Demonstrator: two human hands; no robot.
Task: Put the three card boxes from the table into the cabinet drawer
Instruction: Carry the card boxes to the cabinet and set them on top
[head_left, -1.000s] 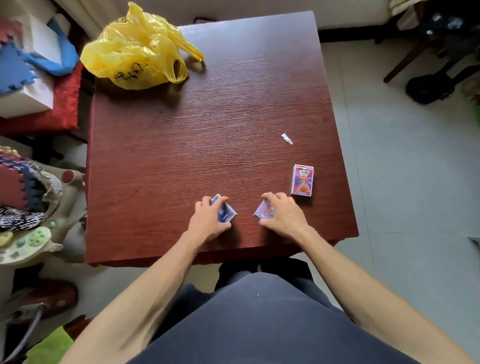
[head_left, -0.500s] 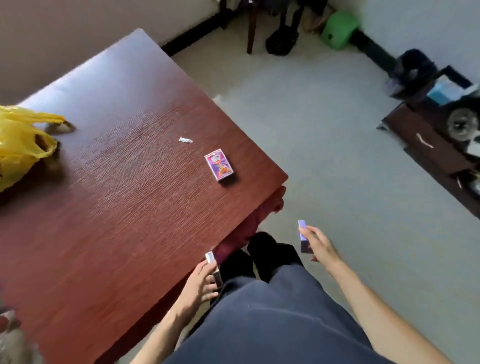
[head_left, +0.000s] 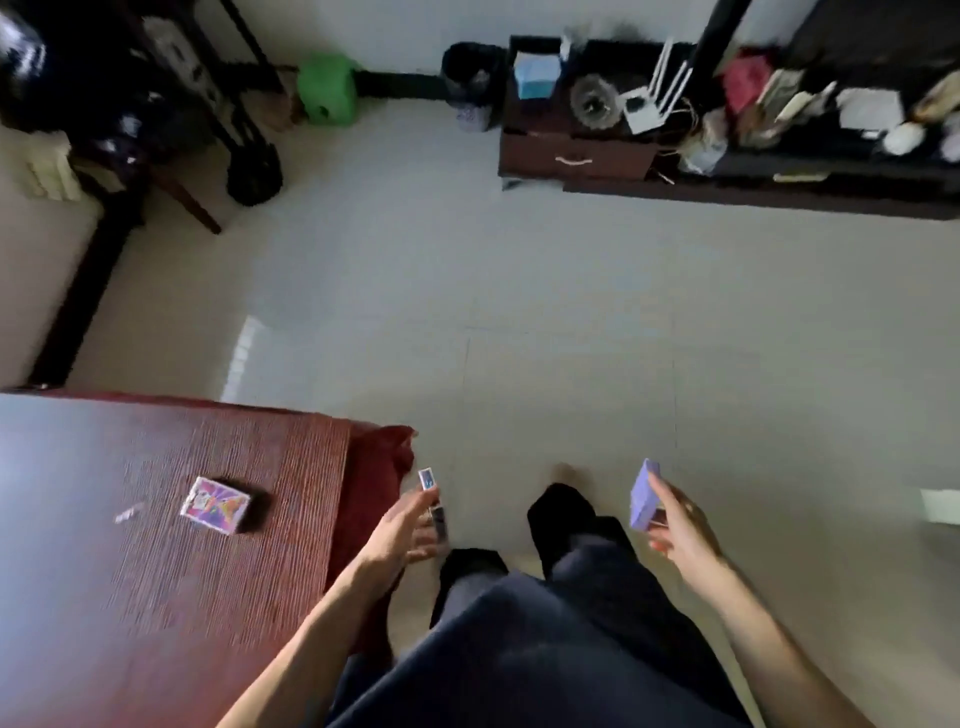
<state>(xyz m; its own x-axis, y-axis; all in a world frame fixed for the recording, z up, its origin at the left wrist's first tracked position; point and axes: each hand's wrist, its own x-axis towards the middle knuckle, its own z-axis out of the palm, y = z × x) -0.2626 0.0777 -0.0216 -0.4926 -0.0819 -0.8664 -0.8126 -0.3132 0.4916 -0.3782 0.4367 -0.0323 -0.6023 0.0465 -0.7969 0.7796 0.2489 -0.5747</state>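
At lower left, a pink box (head_left: 215, 505) lies on the table (head_left: 156, 597). Just right of the table edge the left hand (head_left: 402, 530) pinches a blue box (head_left: 434, 501), and at lower right the right hand (head_left: 680, 525) grips a purple box (head_left: 643, 495); the cabinet (head_left: 576, 156) sits upper right, drawer shut
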